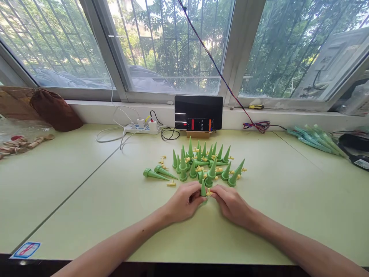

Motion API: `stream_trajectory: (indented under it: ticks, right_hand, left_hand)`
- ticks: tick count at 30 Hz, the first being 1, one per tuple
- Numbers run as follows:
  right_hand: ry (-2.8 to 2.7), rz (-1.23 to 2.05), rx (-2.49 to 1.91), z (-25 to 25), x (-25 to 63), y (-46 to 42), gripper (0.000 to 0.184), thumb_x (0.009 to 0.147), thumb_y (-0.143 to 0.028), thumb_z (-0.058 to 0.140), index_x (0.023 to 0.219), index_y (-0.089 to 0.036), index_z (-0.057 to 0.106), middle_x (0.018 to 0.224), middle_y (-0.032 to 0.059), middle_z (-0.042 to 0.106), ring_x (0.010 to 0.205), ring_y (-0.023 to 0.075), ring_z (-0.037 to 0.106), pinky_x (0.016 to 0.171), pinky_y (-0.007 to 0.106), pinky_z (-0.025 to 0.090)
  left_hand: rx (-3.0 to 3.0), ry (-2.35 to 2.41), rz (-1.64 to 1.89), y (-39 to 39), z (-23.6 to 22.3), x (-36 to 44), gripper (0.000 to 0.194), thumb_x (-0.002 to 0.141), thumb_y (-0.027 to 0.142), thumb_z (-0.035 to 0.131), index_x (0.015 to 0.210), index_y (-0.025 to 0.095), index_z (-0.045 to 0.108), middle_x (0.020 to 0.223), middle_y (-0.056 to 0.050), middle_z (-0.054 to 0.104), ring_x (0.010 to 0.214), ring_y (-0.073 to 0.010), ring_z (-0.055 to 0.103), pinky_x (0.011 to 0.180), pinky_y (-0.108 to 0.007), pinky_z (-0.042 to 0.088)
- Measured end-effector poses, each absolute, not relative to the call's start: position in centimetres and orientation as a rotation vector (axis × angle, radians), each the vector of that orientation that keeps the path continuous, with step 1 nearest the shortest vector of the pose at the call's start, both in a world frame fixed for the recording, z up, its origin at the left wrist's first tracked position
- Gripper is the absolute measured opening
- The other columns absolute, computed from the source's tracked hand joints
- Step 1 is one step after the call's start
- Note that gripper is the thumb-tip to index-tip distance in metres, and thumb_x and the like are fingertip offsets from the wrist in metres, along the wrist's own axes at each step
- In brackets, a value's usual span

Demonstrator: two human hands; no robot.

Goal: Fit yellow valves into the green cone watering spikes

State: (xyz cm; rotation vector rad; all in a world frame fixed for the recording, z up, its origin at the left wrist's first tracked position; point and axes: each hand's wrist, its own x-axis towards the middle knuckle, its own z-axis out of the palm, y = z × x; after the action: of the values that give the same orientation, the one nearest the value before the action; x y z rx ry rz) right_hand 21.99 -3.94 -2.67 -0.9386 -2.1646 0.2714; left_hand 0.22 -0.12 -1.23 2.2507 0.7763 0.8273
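Note:
My left hand [184, 201] is closed around the base of a green plastic cone spike [203, 188], which points upward. My right hand [230, 204] pinches a small yellow valve piece [208, 193] against the cone's base. Both hands rest low over the pale green table [86, 200]. Just beyond them stands a cluster of several green cones [207, 163] mixed with small yellow pieces [198, 168]. Two cones [158, 173] lie on their sides to the left, and one yellow piece [171, 184] lies next to them.
A black tablet [198, 107] and a phone [200, 124] on a wooden stand lean against the window sill. A white power strip [142, 128] with cables sits to their left. A bundle of teal spikes [314, 138] lies far right, a brown bag [54, 109] far left.

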Motion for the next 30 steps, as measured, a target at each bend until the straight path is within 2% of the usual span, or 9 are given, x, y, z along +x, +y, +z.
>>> stream_trajectory:
  ticks: [10, 18, 26, 30]
  right_hand:
    - [-2.173, 0.341, -1.015, -2.7, 21.8, -4.0, 0.027, 0.107, -0.019, 0.034, 0.085, -0.021, 0.05, 0.074, 0.004, 0.061, 0.064, 0.0187, 0.053, 0.061, 0.03, 0.042]
    - [-2.132, 0.472, -1.047, -2.7, 21.8, -4.0, 0.032, 0.108, -0.024, 0.033, 0.079, -0.022, 0.047, 0.07, 0.0011, 0.056, 0.063, 0.0171, 0.05, 0.06, 0.029, 0.041]
    - [-2.026, 0.65, -1.128, -1.4, 21.3, -3.9, 0.035, 0.107, -0.031, 0.038, 0.074, -0.022, 0.046, 0.068, 0.0001, 0.054, 0.062, 0.0163, 0.048, 0.059, 0.029, 0.039]
    - [-1.96, 0.849, -1.156, -1.0, 21.3, -3.9, 0.037, 0.105, -0.036, 0.045, 0.072, -0.021, 0.046, 0.064, -0.0026, 0.046, 0.058, 0.014, 0.04, 0.054, 0.027, 0.033]
  left_hand:
    - [2.364, 0.681, 0.843, -0.2, -1.1, 0.0, 0.01, 0.096, 0.019, 0.055, 0.089, 0.016, 0.062, 0.071, 0.002, 0.045, 0.064, -0.0129, 0.042, 0.057, -0.024, 0.034]
    - [2.471, 0.629, 0.888, -0.2, -1.0, -0.2, 0.018, 0.101, 0.021, 0.05, 0.108, 0.015, 0.066, 0.079, -0.003, 0.056, 0.067, -0.0141, 0.05, 0.06, -0.024, 0.039]
    - [2.425, 0.773, 0.851, 0.0, -0.8, -0.2, 0.018, 0.1, 0.019, 0.052, 0.109, 0.018, 0.067, 0.086, -0.003, 0.06, 0.07, -0.0138, 0.055, 0.065, -0.024, 0.044]
    - [2.459, 0.75, 0.85, 0.1, -0.7, -0.4, 0.025, 0.099, 0.014, 0.049, 0.115, 0.017, 0.067, 0.091, -0.005, 0.062, 0.075, -0.0149, 0.059, 0.07, -0.025, 0.048]
